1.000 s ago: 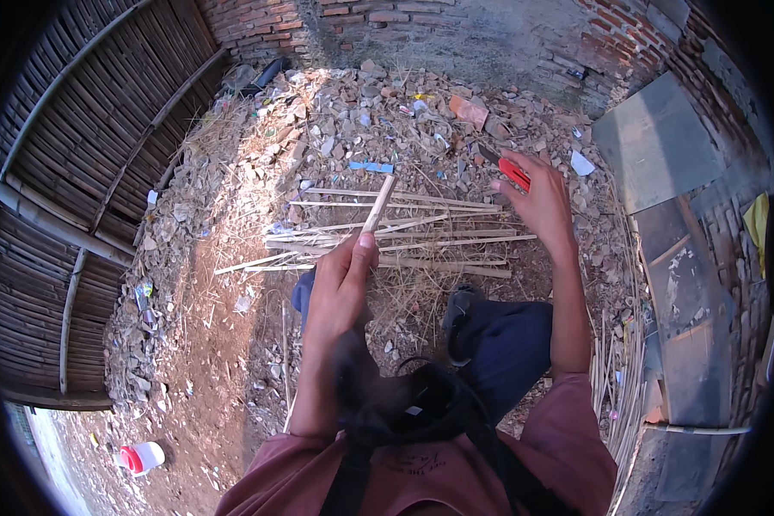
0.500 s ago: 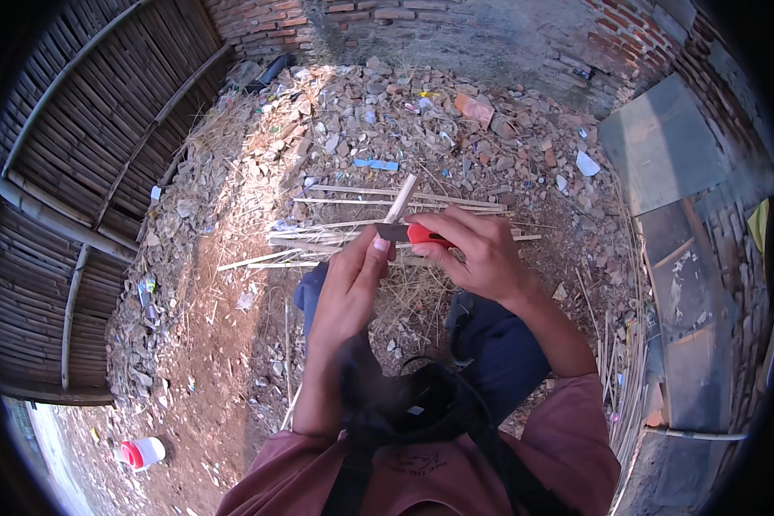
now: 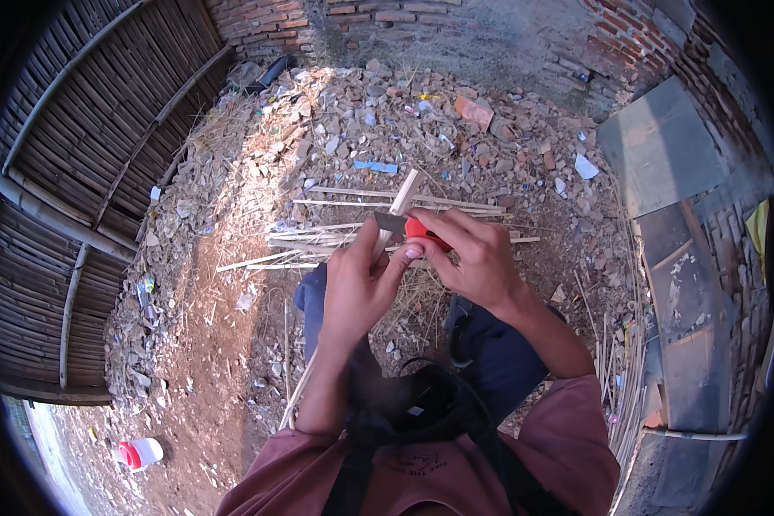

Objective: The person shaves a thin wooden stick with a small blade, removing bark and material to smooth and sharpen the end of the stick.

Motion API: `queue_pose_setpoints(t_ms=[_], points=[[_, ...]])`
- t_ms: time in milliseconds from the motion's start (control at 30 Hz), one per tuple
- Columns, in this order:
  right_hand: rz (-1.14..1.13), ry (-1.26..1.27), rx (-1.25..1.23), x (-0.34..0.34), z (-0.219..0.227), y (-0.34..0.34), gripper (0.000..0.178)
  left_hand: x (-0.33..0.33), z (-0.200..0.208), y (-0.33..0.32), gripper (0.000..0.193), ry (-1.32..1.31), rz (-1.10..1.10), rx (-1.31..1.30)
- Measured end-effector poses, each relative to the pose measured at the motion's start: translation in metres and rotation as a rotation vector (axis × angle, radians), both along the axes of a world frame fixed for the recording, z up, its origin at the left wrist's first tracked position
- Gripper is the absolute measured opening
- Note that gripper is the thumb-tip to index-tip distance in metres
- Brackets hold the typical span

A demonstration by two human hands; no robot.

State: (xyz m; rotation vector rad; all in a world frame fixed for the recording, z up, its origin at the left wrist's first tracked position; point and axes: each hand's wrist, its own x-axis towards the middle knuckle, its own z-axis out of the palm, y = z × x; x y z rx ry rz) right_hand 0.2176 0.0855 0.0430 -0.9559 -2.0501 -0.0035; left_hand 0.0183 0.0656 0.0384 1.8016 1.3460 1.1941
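Observation:
A pale bamboo strip slants up and away from my left hand, whose fingers are closed round its lower part. My right hand grips the red handle of a knife. The knife's broad grey blade points left and lies across the strip, just above my left fingers. My left thumb reaches over toward the right thumb, below the red handle, and the two touch or nearly touch. Beyond and below the hands, several split bamboo strips lie on the ground.
Rubble with scraps of litter covers the ground up to a brick wall. At left stands a bamboo-slat panel. Flat boards lean at right, near thin bamboo sticks. A red-lidded white container lies lower left.
My left thumb has moved from the strip beside the blade toward my right thumb. The strip's upper end has shifted slightly right and up. The knife blade still crosses the strip.

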Motion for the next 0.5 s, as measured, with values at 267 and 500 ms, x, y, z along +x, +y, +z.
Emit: queue_pose_setpoints(t_ms=[267, 500], points=[[-0.088, -0.029, 0.0, 0.002, 0.002, -0.001, 0.037, 0.013, -0.013, 0.009, 0.037, -0.006, 0.066, 0.075], [-0.171, -0.094, -0.033, 0.001, 0.006, -0.007, 0.035, 0.022, -0.012, 0.004, 0.039, 0.039, 0.169, 0.043]])
